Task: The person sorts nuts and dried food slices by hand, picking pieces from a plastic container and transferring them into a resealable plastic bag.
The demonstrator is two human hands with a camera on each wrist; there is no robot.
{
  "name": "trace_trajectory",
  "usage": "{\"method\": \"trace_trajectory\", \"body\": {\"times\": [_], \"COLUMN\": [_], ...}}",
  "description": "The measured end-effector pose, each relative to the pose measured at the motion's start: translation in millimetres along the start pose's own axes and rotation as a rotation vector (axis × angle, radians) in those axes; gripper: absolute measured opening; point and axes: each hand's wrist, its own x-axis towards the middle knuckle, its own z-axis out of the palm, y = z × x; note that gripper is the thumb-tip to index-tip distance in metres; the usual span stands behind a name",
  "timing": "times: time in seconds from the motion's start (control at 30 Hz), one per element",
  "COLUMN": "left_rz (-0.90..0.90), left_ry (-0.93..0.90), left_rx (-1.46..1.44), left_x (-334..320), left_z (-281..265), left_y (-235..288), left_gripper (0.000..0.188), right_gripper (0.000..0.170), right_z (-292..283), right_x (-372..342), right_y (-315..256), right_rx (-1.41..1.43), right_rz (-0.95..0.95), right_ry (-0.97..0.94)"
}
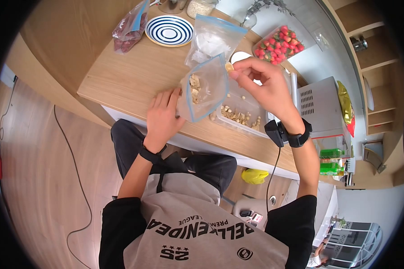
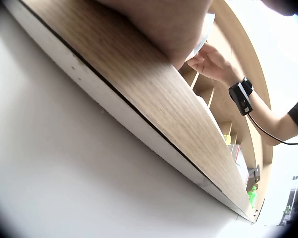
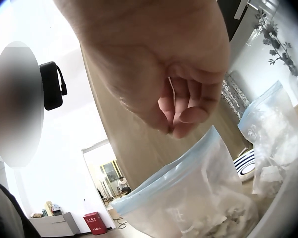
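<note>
My right hand (image 1: 267,85) pinches a small pale-yellow slice (image 1: 229,67) between thumb and fingertips, beside the top corner of a clear zip bag (image 1: 208,96). This bag stands with its blue-edged mouth spread, and pale dry pieces (image 1: 195,87) lie inside. At the bag's left side, my left hand (image 1: 162,116) holds it with fingers and thumb. Below the right hand, a clear plastic tub (image 1: 254,107) has more pale pieces (image 1: 238,117) across its bottom. In the right wrist view the right fingertips (image 3: 176,133) are together above the bag's mouth; the slice is hidden there.
Behind the bag stands a second zip bag (image 1: 213,42) with white contents. A blue-striped plate (image 1: 169,31) and a bag of dark red pieces (image 1: 131,33) are at the back left. Strawberries (image 1: 280,45) fill a clear box. The counter's front edge (image 1: 202,134) runs before the person.
</note>
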Motion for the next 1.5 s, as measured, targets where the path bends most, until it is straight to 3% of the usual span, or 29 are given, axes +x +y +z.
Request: {"method": "trace_trajectory", "body": {"times": [0.2,0.3,0.37,0.4,0.47,0.77,0.97,1.37,1.5], "left_rz": [0.005,-0.01,-0.002,0.0,-0.008,-0.014,0.0,-0.005,0.006], "left_ry": [0.02,-0.011,-0.003,-0.002,-0.008,-0.007,0.015,-0.008,0.02], "left_rx": [-0.049,-0.039,-0.043,-0.044,-0.043,-0.028,-0.029,-0.011,-0.024], "left_x": [0.2,-0.6,0.0,0.2,-0.6,0.4,1.2,0.6,-1.1], "left_z": [1.4,0.4,1.1,1.4,1.7,-0.8,0.6,0.7,1.7], "left_y": [0.6,0.0,-0.1,0.0,-0.7,1.3,0.7,0.1,-0.7], "left_gripper": [0.069,0.071,0.072,0.072,0.071,0.069,0.067,0.068,0.068], "right_gripper": [0.017,0.016,0.016,0.016,0.021,0.018,0.009,0.008,0.01], "right_z": [-0.9,-15.8,-18.3,-13.1,-2.1,27.8,36.1,27.9,13.3], "right_x": [-3.2,-5.0,-8.1,-13.3,-22.1,-14.0,-14.9,-19.5,-18.0], "right_y": [1.0,33.0,69.1,82.5,107.8,155.5,165.8,163.8,123.5], "right_rx": [0.004,-0.114,-0.121,-0.123,-0.283,-0.595,-0.582,-0.463,-0.352], "right_rz": [-0.125,0.005,0.127,0.127,0.152,0.169,0.172,0.198,0.196], "right_ry": [0.106,0.09,-0.141,-0.139,-0.334,-0.434,-0.373,-0.385,-0.327]}}
